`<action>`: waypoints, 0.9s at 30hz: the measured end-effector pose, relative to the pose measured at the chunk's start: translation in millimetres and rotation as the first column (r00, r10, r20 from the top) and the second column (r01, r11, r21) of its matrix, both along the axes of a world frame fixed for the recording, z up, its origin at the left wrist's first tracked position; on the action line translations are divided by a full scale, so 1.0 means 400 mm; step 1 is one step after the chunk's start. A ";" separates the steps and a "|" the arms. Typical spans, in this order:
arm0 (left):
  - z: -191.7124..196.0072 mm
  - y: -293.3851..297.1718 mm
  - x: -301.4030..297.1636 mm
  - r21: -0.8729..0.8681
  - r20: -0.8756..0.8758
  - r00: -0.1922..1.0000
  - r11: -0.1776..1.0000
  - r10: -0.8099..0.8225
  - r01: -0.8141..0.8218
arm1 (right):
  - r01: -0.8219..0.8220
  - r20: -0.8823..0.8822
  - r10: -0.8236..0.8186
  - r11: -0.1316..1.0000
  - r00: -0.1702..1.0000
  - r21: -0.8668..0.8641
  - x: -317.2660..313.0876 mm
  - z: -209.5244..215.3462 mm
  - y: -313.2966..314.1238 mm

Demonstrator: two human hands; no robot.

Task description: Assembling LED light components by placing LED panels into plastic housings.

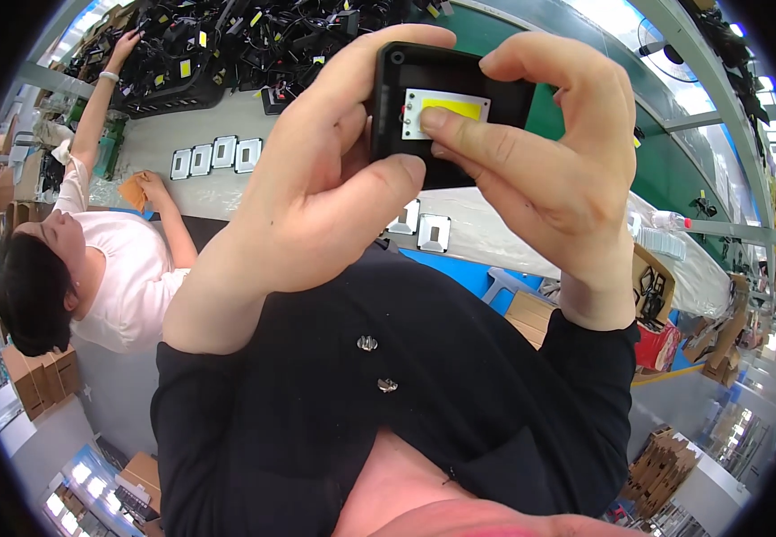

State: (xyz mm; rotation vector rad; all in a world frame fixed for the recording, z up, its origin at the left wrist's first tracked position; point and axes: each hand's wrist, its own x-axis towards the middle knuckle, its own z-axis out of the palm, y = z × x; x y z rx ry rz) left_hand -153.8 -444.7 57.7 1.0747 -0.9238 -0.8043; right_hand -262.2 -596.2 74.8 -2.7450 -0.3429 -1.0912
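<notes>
Raised in front of me is a black square housing [386, 112] with a rounded corner and a screw hole. My left hand [316, 170] is closed around its left side, thumb along the lower edge. Inside the housing lies a small white LED plate [413, 125] with a yellow rectangle [464, 107]. My right hand [549, 152] presses its thumb on this plate, and its curled index finger reaches the housing's upper right edge. The other right fingers are partly hidden behind the thumb. Whether the plate is fastened cannot be made out.
Several white-framed pieces [223, 152] lie in a row on the bench [160, 139], with two more [434, 233] below my hands. Black wired lamps fill a basket [169, 103] at the back left. A co-worker [119, 277] at left reaches toward it, an orange piece [135, 191] in the other hand.
</notes>
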 end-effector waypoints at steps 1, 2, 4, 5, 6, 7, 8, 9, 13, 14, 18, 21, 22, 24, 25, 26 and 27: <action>0.004 -0.001 0.001 -0.007 0.024 0.999 1.000 0.028 -0.028 | 0.012 -0.024 -0.012 1.000 1.000 0.015 0.003 0.002 -0.002; 0.001 -0.006 0.000 -0.029 0.035 0.998 0.998 0.061 -0.060 | 0.023 -0.046 -0.022 0.999 0.999 0.030 0.004 0.003 -0.005; -0.018 -0.020 -0.001 -0.096 0.064 0.993 0.991 0.104 -0.098 | 0.002 -0.059 0.004 0.994 0.998 0.112 0.001 -0.014 -0.013; -0.026 -0.027 0.006 -0.075 0.103 0.987 0.991 0.119 -0.112 | 0.015 -0.079 -0.008 0.996 0.997 0.093 0.001 -0.022 -0.019; -0.029 -0.032 0.011 -0.055 0.143 0.981 0.990 0.134 -0.127 | -0.024 -0.072 0.038 0.981 0.997 0.191 0.000 -0.027 -0.021; -0.039 -0.034 0.003 -0.046 0.106 0.984 0.989 0.145 -0.141 | -0.052 -0.065 0.074 0.956 0.995 0.287 -0.005 -0.047 -0.020; -0.046 -0.034 0.008 -0.053 0.190 0.966 0.984 0.178 -0.171 | -0.157 0.055 0.152 0.821 0.987 0.550 -0.015 -0.065 -0.029; -0.050 -0.035 0.013 -0.064 0.270 0.940 0.978 0.209 -0.199 | -0.278 0.243 0.137 0.525 0.960 0.805 -0.006 -0.098 -0.029; -0.053 -0.062 -0.001 -0.148 0.413 0.857 0.951 0.309 -0.272 | -0.114 0.139 0.359 -0.092 0.923 0.989 0.015 -0.151 -0.005; -0.055 -0.064 -0.004 -0.127 0.403 0.876 0.964 0.267 -0.235 | -0.028 0.062 0.332 -0.108 0.941 0.994 0.021 -0.162 -0.003; -0.077 -0.092 0.000 -0.181 0.404 0.878 0.963 0.257 -0.199 | -0.058 0.041 0.163 0.106 0.986 0.993 0.043 -0.160 -0.010; -0.095 -0.117 -0.003 -0.212 0.376 0.871 0.945 0.315 -0.250 | -0.066 0.028 0.137 0.286 0.990 0.956 0.050 -0.174 -0.029; -0.100 -0.125 -0.002 -0.230 0.344 0.871 0.931 0.351 -0.284 | -0.041 0.010 0.097 0.328 0.995 0.944 0.050 -0.180 -0.033; -0.114 -0.149 0.018 -0.171 0.498 0.771 0.916 0.397 -0.362 | 0.039 -0.039 -0.007 0.299 0.999 0.953 0.055 -0.185 -0.034; -0.121 -0.160 0.025 -0.181 0.571 0.733 0.928 0.369 -0.326 | 0.103 -0.101 -0.022 0.342 0.995 0.934 0.047 -0.198 -0.052; -0.106 -0.165 0.016 -0.177 0.583 0.747 0.947 0.319 -0.267 | 0.035 -0.064 0.099 0.272 0.993 0.962 0.031 -0.215 -0.078; -0.100 -0.159 0.010 -0.186 0.630 0.730 0.964 0.266 -0.191 | -0.024 -0.010 0.272 0.120 0.962 0.993 0.005 -0.228 -0.103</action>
